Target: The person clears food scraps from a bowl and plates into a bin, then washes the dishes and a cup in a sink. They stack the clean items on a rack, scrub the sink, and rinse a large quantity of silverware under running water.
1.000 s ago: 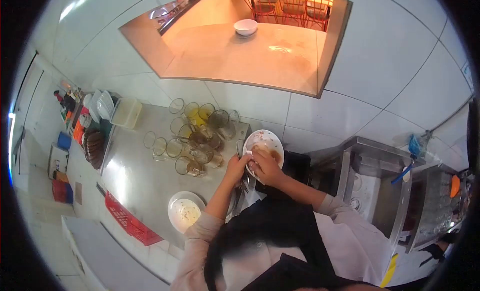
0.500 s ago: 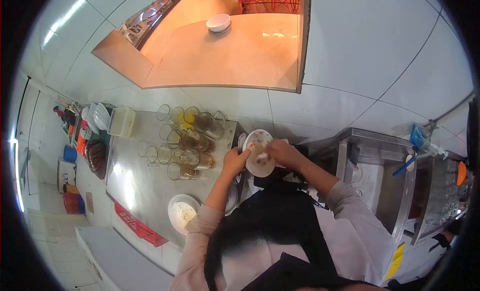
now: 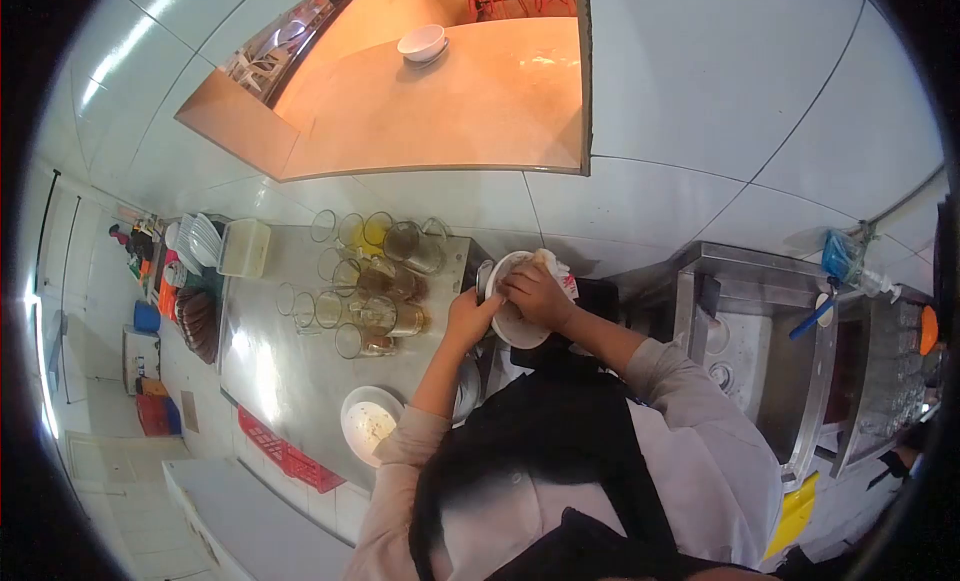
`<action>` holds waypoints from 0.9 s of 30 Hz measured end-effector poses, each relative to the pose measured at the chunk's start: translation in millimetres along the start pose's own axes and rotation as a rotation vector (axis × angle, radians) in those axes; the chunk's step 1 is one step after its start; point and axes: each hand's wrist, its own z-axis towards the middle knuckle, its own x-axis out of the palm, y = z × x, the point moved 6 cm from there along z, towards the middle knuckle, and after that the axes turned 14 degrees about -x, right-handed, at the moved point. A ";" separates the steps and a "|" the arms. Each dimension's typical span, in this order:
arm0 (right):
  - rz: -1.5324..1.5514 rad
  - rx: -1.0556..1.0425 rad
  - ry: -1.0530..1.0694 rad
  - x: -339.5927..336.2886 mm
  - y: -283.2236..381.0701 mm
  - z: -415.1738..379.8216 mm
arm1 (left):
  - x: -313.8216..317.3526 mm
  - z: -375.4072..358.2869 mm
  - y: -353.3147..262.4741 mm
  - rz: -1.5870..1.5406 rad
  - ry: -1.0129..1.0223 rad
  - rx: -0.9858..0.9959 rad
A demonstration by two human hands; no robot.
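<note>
A white plate with food residue is tilted in front of my body. My left hand grips its left edge, thumb on the upper face. Over the upper part of the plate lies my right hand, fingers bent together on its surface; a crumpled whitish tissue with red marks shows beside it. What the right fingers hold is hidden. To the left stand several glass mugs, some with drink left. Another soiled white plate sits near the counter's front edge.
A steel counter spans the left, with a plastic tub and stacked white dishes at its far end. At right is a steel sink. A bowl rests on the pass-through ledge. Below the counter hangs a red crate.
My right hand has moved left and up over the plate, covering more of it. The tissue shows more clearly. My left hand keeps its hold, and the view has shifted slightly.
</note>
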 end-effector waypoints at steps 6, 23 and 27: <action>0.252 -0.139 0.417 28.6 6.3 -43.1 | -11.4 -7.0 -1.6 -0.065 -0.136 0.052; 0.058 -0.014 0.275 41.2 -4.9 -54.6 | -3.8 -0.4 12.3 0.091 -0.203 0.019; 0.115 -0.041 0.420 33.1 10.6 -69.8 | -7.7 0.2 15.0 0.105 -0.299 0.069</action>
